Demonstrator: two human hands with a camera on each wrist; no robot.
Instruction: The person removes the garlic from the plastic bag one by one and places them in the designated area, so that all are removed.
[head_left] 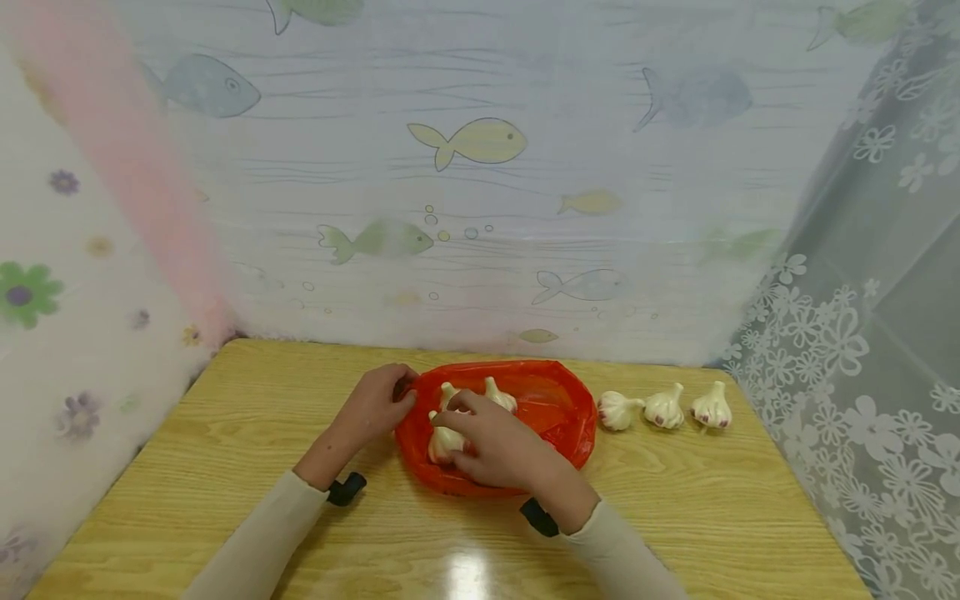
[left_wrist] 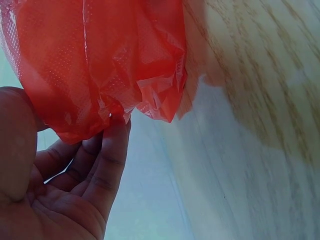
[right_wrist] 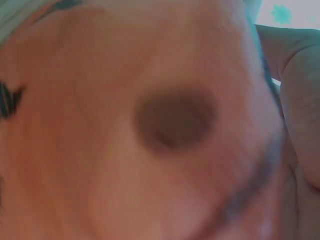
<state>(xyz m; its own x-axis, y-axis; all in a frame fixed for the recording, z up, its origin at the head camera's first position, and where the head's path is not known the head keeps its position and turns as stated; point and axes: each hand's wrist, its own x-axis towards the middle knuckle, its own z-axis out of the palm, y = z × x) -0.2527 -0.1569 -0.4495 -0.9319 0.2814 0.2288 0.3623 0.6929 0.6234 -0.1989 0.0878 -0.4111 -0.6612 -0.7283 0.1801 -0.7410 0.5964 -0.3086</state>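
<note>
A red plastic bag [head_left: 577,408] lies on the table with its mouth spread wide, and several garlic bulbs [head_left: 498,394] sit in its left part. My left hand [head_left: 378,406] pinches the bag's left edge; in the left wrist view its fingers [left_wrist: 112,155] meet the crinkled red plastic [left_wrist: 105,60]. Inside the bag, my right hand [head_left: 498,442] grips the nearest garlic bulb [head_left: 444,442], fingers over its top and thumb low at its side. Blurred red plastic [right_wrist: 100,150] fills most of the right wrist view, hiding the bulb there.
To the right of the bag, three garlic bulbs [head_left: 663,408] stand or lie in a row on the wooden table [head_left: 675,508]. A fish-patterned curtain [head_left: 480,275] hangs along the back edge, with a flowered lace one [head_left: 847,400] on the right.
</note>
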